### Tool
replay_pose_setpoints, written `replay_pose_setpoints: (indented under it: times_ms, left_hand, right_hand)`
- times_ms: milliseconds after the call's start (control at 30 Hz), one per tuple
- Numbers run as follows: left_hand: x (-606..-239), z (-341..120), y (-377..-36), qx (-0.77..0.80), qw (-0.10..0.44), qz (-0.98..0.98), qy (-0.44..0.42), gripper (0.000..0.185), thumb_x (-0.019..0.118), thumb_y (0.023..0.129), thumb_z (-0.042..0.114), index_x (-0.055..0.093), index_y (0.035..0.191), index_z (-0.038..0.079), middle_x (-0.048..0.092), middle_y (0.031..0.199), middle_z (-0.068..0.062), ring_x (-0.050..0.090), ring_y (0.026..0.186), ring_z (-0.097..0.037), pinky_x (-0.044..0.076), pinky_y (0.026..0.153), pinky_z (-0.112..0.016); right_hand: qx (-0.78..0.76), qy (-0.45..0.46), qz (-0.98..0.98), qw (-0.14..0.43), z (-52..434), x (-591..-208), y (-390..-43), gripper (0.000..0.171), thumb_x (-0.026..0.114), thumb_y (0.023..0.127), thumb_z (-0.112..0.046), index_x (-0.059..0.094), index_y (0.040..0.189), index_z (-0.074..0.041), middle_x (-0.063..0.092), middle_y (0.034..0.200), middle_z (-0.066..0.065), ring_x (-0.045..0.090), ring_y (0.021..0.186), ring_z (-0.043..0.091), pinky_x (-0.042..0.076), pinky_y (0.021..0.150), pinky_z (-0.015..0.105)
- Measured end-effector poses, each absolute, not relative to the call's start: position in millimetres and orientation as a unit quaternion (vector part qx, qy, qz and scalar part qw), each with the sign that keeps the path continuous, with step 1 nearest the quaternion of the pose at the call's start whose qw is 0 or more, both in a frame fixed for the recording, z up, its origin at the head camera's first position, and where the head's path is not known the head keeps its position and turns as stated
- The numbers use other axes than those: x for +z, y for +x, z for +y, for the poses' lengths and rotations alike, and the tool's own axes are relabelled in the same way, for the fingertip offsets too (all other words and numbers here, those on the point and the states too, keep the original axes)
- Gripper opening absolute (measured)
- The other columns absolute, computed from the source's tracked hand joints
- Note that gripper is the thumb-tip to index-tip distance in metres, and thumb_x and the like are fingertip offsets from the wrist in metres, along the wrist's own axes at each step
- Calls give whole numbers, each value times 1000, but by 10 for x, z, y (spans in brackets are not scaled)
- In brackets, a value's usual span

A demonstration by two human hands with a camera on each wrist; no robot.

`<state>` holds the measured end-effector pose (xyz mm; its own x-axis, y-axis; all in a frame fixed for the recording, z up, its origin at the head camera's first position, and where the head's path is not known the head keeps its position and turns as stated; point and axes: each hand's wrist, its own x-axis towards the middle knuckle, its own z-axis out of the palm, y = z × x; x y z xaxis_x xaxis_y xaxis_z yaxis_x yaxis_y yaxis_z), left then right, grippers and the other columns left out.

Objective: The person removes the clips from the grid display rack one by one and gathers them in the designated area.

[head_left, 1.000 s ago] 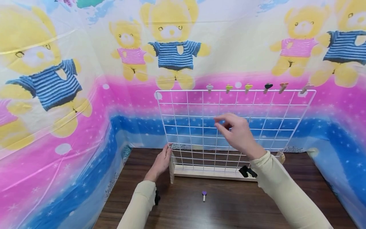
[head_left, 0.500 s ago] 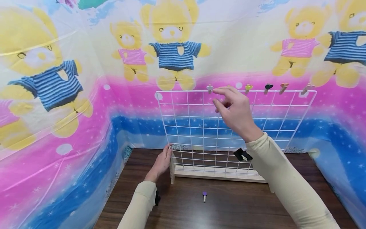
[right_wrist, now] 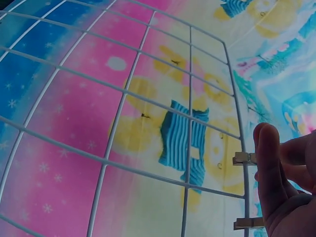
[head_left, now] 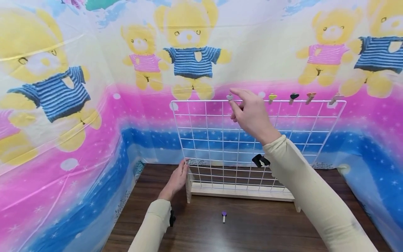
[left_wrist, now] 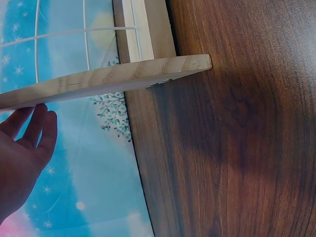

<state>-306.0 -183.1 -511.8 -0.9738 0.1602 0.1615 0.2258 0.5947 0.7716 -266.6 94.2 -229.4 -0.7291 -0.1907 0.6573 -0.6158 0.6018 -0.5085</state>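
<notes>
A white wire grid rack stands upright in a pale wooden base. My left hand rests its fingertips against the outer side of the rack's left wooden upright. At the top wire, my right hand has its thumb and index finger spread around a clothespin with a white heart. That heart still shows between the fingertips. In the right wrist view, the thumb partly covers a wooden clothespin on the wire. Another clothespin sits beside the hand.
Along the top wire to the right are clothespins with a yellow heart, a black heart, an orange heart and a pinkish heart. A purple-heart clothespin lies on the dark wooden table. Bear-print cloth hangs behind.
My right hand has risen from the middle of the grid and moved left to the white-heart clothespin, covering a yellow one on the way. The left hand has stayed at the upright.
</notes>
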Motion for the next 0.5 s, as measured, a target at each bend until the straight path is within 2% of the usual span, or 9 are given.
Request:
replay_pose_setpoints:
  times_ms: [33,200,333,433,500]
  left_hand:
    - [-5120,-1833,-3058,-439,36,-891,-109,42,25,106,33,31,145,18,40,77,-6,45,73,-25,38,71,-42]
    - [-5112,-1836,-3060,-440,33,-891,-110,44,25,105,36,31,145,19,42,79,-11,50,92,-30,38,80,-46]
    - [-5117,-1837,-3066,-441,35,-891,-105,43,25,105,37,32,145,22,53,103,-17,50,108,-30,39,88,-49]
    - [-5129,-1840,-3063,-441,35,-891,-104,43,25,105,37,32,145,22,53,120,-18,49,114,-30,38,92,-51]
    - [-5140,-1842,-3059,-441,35,-891,-105,44,25,105,36,32,145,20,52,124,-20,48,117,-32,37,93,-52]
  right_hand:
    - [376,234,-853,276,937,-2290,-2686,41,58,96,-14,52,135,-6,56,107,10,61,57,11,51,55,26]
    - [374,228,-861,260,924,-2280,-2759,37,55,97,-13,54,132,-3,58,101,10,61,57,14,51,55,26]
    - [378,227,-860,256,918,-2278,-2780,33,54,97,-15,57,128,-3,59,96,11,61,56,14,50,54,25]
    - [381,226,-859,256,915,-2280,-2782,30,54,97,-15,59,124,-2,60,91,10,61,55,15,49,53,24]
    - [384,225,-858,255,915,-2283,-2784,28,55,97,-14,61,122,-2,61,88,9,61,55,15,49,52,24]
